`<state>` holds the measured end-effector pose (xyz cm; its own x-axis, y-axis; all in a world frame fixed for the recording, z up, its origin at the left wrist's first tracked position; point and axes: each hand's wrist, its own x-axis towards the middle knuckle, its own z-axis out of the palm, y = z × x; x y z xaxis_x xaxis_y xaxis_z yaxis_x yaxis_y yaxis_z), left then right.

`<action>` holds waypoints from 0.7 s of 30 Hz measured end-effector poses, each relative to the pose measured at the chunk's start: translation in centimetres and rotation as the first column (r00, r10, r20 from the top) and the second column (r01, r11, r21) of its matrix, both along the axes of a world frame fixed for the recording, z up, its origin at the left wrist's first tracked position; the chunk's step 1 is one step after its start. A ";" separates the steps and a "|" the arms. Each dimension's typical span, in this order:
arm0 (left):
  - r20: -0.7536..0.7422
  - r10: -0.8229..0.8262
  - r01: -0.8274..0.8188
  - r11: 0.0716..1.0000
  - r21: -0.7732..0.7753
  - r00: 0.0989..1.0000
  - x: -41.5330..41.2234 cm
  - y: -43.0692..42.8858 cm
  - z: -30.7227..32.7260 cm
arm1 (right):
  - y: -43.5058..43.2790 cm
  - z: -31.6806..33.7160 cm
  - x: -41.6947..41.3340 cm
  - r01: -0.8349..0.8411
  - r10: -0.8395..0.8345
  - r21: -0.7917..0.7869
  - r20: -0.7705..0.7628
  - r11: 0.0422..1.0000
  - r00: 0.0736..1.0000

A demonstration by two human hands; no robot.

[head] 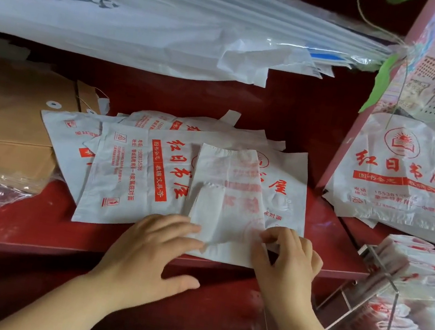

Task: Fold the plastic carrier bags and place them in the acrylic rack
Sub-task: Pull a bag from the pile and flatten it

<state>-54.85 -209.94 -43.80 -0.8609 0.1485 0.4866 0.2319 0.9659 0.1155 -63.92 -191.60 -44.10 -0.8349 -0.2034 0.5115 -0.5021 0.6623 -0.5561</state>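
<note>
Left hand (151, 243) lies flat, fingers straight, pressing the folded bag (230, 190); right hand (288, 259) — fingers curled — pinches its near edge; the bag sits left of the acrylic rack (382, 274).

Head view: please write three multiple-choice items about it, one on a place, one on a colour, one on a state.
1. Where is the acrylic rack? A) on the person's left B) on the person's right C) straight ahead
2. What colour is the print on the carrier bags? A) blue B) green C) red
3. What does the left hand do? A) lies flat on the folded bag B) hangs idle C) makes a fist
Key: 1 B, it stands at the lower right; 2 C, the characters are red; 3 A, it rests open on the bag.
</note>
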 end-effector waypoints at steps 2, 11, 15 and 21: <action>0.023 -0.011 0.012 1.000 -0.016 1.000 0.1 0.1 -0.5 | 0.5 -0.2 0.0 -0.080 0.073 -0.108 -0.062 0.991 0.995; -0.236 -0.097 0.137 0.977 0.160 0.967 0.9 0.1 -0.8 | 3.3 -0.8 -0.4 -0.492 0.564 0.353 -0.135 0.796 0.815; -0.166 -0.051 0.086 0.974 0.211 0.985 1.3 0.2 -0.8 | 3.4 -0.7 -0.6 -0.545 0.560 0.144 -0.109 0.826 0.821; -0.058 0.065 -0.028 0.868 0.496 0.996 1.6 0.7 -0.2 | 2.8 -0.4 -0.3 -0.493 0.490 -0.061 -0.058 0.868 0.870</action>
<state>-53.30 -209.24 -43.97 -0.8214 -0.1669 0.5454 0.2138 0.7964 0.5657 -64.19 -188.80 -44.52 -0.6152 -0.5438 0.5707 -0.7748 0.2833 -0.5652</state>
